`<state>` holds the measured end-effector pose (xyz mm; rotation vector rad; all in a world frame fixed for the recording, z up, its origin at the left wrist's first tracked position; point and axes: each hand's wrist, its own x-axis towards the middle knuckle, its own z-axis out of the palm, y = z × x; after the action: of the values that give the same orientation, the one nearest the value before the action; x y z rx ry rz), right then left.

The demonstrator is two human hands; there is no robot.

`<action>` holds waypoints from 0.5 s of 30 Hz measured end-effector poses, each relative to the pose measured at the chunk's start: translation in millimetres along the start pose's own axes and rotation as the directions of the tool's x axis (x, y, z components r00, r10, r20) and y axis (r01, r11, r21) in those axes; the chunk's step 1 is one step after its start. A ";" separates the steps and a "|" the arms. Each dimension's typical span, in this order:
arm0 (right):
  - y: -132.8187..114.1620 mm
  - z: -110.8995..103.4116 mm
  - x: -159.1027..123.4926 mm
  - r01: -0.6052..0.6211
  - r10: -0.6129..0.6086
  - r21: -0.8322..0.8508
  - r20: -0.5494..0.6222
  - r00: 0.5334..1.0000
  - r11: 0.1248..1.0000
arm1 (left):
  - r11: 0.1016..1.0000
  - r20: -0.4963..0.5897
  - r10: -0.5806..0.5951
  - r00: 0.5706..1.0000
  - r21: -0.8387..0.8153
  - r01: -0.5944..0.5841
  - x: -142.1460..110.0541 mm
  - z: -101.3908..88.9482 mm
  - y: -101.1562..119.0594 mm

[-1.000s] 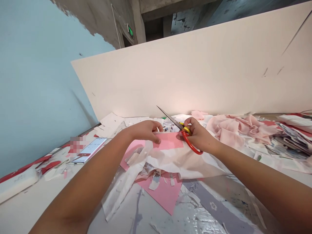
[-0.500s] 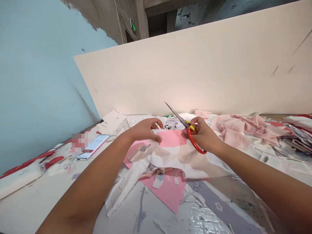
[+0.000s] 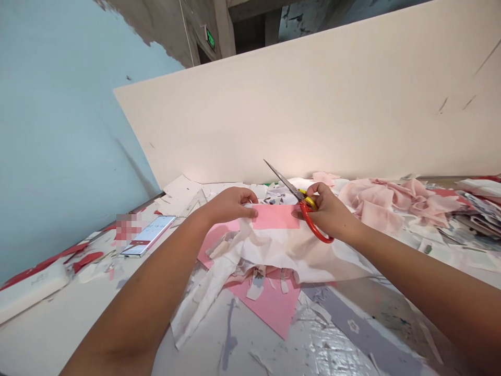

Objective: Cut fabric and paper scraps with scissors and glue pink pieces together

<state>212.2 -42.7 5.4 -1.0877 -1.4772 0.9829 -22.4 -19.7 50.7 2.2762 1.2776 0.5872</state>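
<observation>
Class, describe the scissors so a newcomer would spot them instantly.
Below the big pale board, find the cluttered table. There, the right hand holds the scissors: red-and-yellow handles and pointed metal blades set them apart from the scraps around.

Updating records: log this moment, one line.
left hand: holds pink rectangular card | right hand: holds red-yellow-handled metal scissors, touches card | against card: white cloth

Pink rectangle (image 3: 276,217) against white cloth (image 3: 279,249); red-and-yellow-handled scissors (image 3: 300,196) beside, blades together, pointing up-left.
</observation>
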 end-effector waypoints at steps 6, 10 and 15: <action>-0.6 -0.3 -0.8 -0.005 0.005 -0.047 -0.001 1.000 0.999 | 0.999 0.023 -0.033 0.999 -0.037 0.034 -1.3 -0.2 4.3; -0.1 -2.6 1.0 -0.045 0.045 -0.070 -0.012 0.999 0.996 | 0.994 0.039 0.010 0.999 -0.107 -0.006 -0.9 0.1 4.1; 1.8 -5.8 3.0 -0.066 0.068 -0.064 0.024 0.997 0.996 | 0.999 0.083 -0.003 0.997 -0.039 0.006 -1.3 -0.5 1.3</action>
<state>217.9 -39.1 5.4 -1.1807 -1.5104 1.0061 -22.4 -21.4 51.7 2.2415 1.2205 0.5064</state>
